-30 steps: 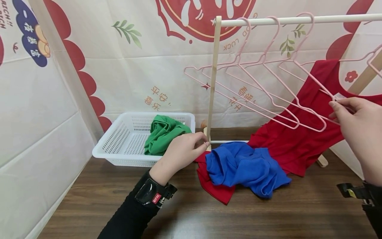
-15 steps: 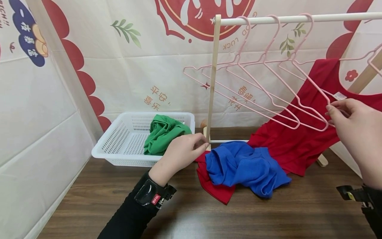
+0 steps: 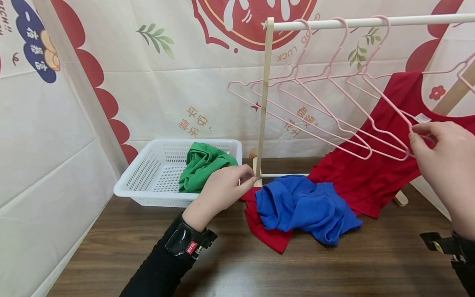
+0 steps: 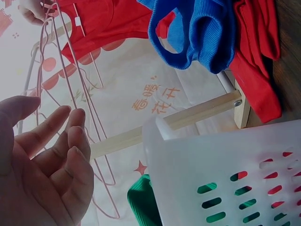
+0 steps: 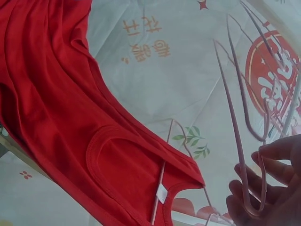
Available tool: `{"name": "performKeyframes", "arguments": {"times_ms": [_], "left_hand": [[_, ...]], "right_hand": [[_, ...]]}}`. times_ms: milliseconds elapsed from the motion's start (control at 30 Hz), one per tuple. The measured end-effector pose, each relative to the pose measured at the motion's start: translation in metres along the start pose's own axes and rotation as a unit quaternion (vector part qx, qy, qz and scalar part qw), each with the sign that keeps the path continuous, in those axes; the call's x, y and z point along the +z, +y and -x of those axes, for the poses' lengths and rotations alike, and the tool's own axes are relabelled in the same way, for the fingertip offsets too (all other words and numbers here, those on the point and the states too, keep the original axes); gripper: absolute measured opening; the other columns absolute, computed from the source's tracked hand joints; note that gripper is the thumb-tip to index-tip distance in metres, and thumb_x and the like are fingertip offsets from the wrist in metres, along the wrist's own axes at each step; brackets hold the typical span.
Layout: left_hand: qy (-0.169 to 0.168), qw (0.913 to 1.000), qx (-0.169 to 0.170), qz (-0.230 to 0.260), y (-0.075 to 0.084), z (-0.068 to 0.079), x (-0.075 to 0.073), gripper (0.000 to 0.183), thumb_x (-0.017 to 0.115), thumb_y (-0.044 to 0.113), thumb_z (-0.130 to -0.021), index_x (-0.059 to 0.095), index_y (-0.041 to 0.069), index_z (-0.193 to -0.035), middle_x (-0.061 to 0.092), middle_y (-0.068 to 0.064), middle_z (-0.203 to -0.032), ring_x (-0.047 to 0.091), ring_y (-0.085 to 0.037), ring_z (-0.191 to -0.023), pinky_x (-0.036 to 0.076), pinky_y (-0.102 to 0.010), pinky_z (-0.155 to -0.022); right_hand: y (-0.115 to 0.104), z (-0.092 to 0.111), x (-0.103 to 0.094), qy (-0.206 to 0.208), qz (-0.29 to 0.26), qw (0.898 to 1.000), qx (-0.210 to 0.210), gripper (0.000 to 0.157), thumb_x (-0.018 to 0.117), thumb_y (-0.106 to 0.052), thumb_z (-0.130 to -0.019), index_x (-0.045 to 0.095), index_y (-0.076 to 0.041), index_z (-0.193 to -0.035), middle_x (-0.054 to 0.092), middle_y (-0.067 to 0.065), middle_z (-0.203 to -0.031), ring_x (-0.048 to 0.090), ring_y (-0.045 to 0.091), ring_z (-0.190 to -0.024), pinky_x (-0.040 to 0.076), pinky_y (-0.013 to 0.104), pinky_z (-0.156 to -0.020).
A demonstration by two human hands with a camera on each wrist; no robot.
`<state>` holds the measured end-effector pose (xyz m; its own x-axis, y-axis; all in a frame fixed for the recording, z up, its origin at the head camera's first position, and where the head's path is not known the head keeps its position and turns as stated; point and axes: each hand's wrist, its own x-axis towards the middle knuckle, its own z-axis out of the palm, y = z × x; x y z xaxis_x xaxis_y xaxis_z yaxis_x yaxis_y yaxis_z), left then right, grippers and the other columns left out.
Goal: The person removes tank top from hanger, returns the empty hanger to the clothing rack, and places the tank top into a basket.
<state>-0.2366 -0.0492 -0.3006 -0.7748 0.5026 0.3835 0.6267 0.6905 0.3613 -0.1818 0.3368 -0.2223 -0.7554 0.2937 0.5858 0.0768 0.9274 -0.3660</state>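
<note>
Several pink hangers (image 3: 326, 78) hang from the rack's white rail. My right hand (image 3: 445, 161) pinches the right end of one hanger (image 5: 240, 162) between thumb and fingers. Behind it a red sleeveless top (image 3: 398, 111) hangs on another hanger, its lower part spread toward the table. A crumpled blue garment (image 3: 308, 206) lies on red cloth (image 3: 269, 235) on the table. Beside the rack post, over the basket's right front corner, is my left hand (image 3: 222, 189); in the left wrist view its fingers are loosely bent and hold nothing.
A white slotted basket (image 3: 141, 177) with a crumpled green garment (image 3: 204, 167) stands at the left. The rack's wooden post (image 3: 265, 99) rises between basket and hangers. A printed cloth backdrop (image 3: 167, 99) closes off the back of the brown table (image 3: 148, 239).
My right hand has shifted slightly, first left and then back right, and the end of the nearest hanger moved with it. My left hand and the garments have stayed almost still.
</note>
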Motion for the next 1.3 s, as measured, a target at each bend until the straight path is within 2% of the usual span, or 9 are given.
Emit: {"name": "performKeyframes", "arguments": {"times_ms": [133, 300, 500, 667, 800, 900, 1100, 1200, 1300], "left_hand": [[-0.004, 1.0, -0.001, -0.003, -0.001, 0.0, -0.001, 0.019, 0.057, 0.035, -0.098, 0.067, 0.021, -0.105, 0.056, 0.011, -0.071, 0.052, -0.007, -0.065, 0.043, -0.026, -0.057], [-0.004, 1.0, -0.003, -0.004, -0.001, -0.001, -0.001, 0.019, 0.058, 0.035, -0.097, 0.067, 0.02, -0.104, 0.056, 0.01, -0.072, 0.051, -0.007, -0.065, 0.043, -0.025, -0.057], [-0.014, 0.9998, 0.005, 0.008, 0.0, -0.002, 0.006, 0.018, 0.059, 0.031, -0.097, 0.068, 0.017, -0.105, 0.053, 0.009, -0.069, 0.05, -0.008, -0.064, 0.043, -0.024, -0.055], [-0.016, 0.9997, 0.019, -0.006, 0.001, -0.003, 0.014, 0.019, 0.058, 0.032, -0.098, 0.068, 0.017, -0.103, 0.055, 0.008, -0.073, 0.051, -0.009, -0.069, 0.044, -0.024, -0.057], [-0.033, 0.9992, 0.021, -0.012, 0.003, -0.004, 0.02, 0.024, 0.056, 0.034, -0.098, 0.066, 0.015, -0.11, 0.065, 0.003, -0.092, 0.059, -0.01, -0.085, 0.05, -0.026, -0.07], [-0.051, 0.9984, 0.023, -0.008, 0.005, -0.004, 0.024, 0.031, 0.056, 0.035, -0.098, 0.062, 0.013, -0.12, 0.066, -0.002, -0.112, 0.062, -0.013, -0.097, 0.053, -0.028, -0.08], [-0.071, 0.996, 0.046, -0.03, 0.008, -0.004, 0.036, 0.038, 0.058, 0.036, -0.097, 0.058, 0.013, -0.128, 0.061, -0.005, -0.122, 0.061, -0.016, -0.105, 0.052, -0.03, -0.087], [-0.086, 0.9942, 0.052, -0.039, 0.008, -0.005, 0.043, 0.042, 0.059, 0.037, -0.097, 0.056, 0.014, -0.131, 0.059, -0.005, -0.125, 0.058, -0.017, -0.111, 0.05, -0.031, -0.092], [-0.106, 0.9911, 0.053, -0.06, 0.009, -0.005, 0.05, 0.048, 0.059, 0.04, -0.096, 0.053, 0.016, -0.137, 0.055, -0.005, -0.13, 0.055, -0.018, -0.116, 0.049, -0.033, -0.094]], "right_hand": [[-0.006, 0.004, -0.003, 0.03, -0.011, 0.999, -0.008, 0.04, 0.046, -0.012, -0.099, 0.051, 0.012, -0.131, 0.042, 0.035, -0.133, 0.034, 0.05, -0.127, 0.03, 0.062, -0.101], [-0.016, 0.014, -0.008, 0.058, -0.037, 0.997, -0.035, 0.041, 0.05, -0.012, -0.098, 0.052, 0.009, -0.132, 0.041, 0.028, -0.141, 0.031, 0.043, -0.134, 0.029, 0.058, -0.106], [-0.031, 0.027, -0.012, 0.051, -0.03, 0.991, -0.12, 0.037, 0.056, -0.012, -0.093, 0.058, 0.01, -0.122, 0.048, 0.032, -0.131, 0.035, 0.049, -0.129, 0.019, 0.059, -0.111], [-0.041, 0.036, -0.009, 0.028, -0.05, 0.983, -0.177, 0.033, 0.059, -0.014, -0.092, 0.062, 0.008, -0.117, 0.054, 0.029, -0.124, 0.039, 0.049, -0.125, 0.02, 0.057, -0.112], [-0.048, 0.042, -0.004, 0.033, -0.075, 0.967, -0.24, 0.029, 0.064, -0.01, -0.087, 0.066, 0.005, -0.112, 0.059, 0.024, -0.118, 0.047, 0.047, -0.113, 0.028, 0.052, -0.109], [-0.052, 0.046, 0.002, 0.037, -0.092, 0.953, -0.285, 0.026, 0.068, -0.008, -0.083, 0.069, 0.002, -0.107, 0.062, 0.02, -0.114, 0.05, 0.043, -0.11, 0.033, 0.043, -0.106], [-0.055, 0.054, 0.017, 0.008, -0.126, 0.933, -0.338, 0.025, 0.073, -0.01, -0.079, 0.071, -0.004, -0.104, 0.064, 0.013, -0.11, 0.053, 0.035, -0.107, 0.028, 0.018, -0.101], [-0.055, 0.055, 0.026, -0.014, -0.138, 0.918, -0.373, 0.026, 0.068, -0.027, -0.089, 0.071, -0.007, -0.104, 0.065, 0.01, -0.108, 0.055, 0.032, -0.106, 0.025, 0.011, -0.1], [-0.054, 0.055, 0.034, -0.038, -0.131, 0.902, -0.41, 0.044, 0.052, -0.049, -0.097, 0.071, -0.01, -0.103, 0.066, 0.005, -0.105, 0.057, 0.028, -0.103, 0.031, 0.017, -0.099]]}}
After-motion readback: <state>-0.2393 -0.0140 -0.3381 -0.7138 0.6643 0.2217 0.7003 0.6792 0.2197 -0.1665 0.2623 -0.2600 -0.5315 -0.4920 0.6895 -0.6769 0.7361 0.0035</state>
